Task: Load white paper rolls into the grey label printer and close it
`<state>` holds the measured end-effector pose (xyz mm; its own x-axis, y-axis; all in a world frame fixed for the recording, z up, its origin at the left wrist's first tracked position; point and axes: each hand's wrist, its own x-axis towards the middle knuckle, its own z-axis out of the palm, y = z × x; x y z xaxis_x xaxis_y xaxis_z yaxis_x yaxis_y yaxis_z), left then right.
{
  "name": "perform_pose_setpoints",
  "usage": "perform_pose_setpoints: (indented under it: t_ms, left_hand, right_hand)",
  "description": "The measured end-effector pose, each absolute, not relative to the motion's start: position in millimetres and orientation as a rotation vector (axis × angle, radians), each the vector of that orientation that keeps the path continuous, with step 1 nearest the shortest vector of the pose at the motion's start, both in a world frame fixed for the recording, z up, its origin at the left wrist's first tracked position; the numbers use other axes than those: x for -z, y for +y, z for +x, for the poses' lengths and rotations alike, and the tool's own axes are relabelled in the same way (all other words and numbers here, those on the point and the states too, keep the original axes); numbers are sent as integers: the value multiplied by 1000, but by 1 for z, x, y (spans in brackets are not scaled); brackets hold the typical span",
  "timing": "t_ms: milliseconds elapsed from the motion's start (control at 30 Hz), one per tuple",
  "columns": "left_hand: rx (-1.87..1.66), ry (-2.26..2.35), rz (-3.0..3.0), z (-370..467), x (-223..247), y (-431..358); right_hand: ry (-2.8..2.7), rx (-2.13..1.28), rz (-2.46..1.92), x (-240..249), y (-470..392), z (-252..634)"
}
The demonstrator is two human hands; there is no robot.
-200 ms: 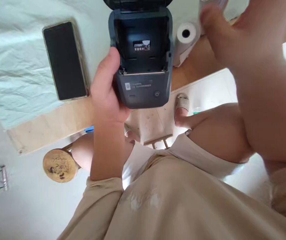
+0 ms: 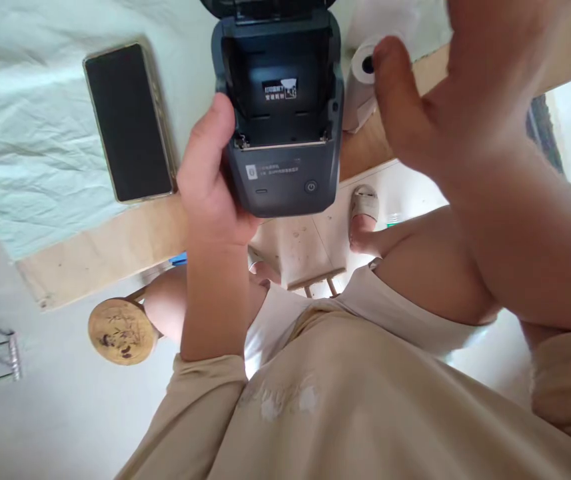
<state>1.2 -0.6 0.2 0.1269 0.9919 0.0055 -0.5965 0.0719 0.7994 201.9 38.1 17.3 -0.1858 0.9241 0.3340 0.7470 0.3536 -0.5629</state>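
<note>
My left hand is wrapped round the left side of a dark grey device, thumb along its edge. The device's black lid stands raised at the top edge, baring a hollow compartment with a small label inside. Right of the device, a white paper roll lies near the table's edge. My right hand is beside the roll, its thumb overlapping the roll's end in view. Its other fingers are blurred or cut off at the top, so what they hold, if anything, is unclear. A pale blurred shape shows beyond the thumb.
A phone with a dark screen lies on the pale green cloth at left. The wooden table edge runs below it. A round wooden stool stands at lower left. My legs and a slippered foot are below the table.
My right hand has moved left, its thumb now over the white roll's end. The pale blurred shape also appears further left. The device in my left hand has shifted slightly left.
</note>
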Motion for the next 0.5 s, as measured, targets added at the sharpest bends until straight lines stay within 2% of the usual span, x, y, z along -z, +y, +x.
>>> perform_pose_setpoints:
  t_ms: [100,300,500]
  left_hand:
    - [-1336,581,744,2,1,0]
    - [-1292,615,698,2,0,-1]
    - [-1273,687,686,1,-1,0]
  right_hand:
    - [-2318,-218,-1269,-16,35,194]
    - [-2355,-531,-1451,-12,40,185]
    - [-2381,-549,-1401,-7,42,188]
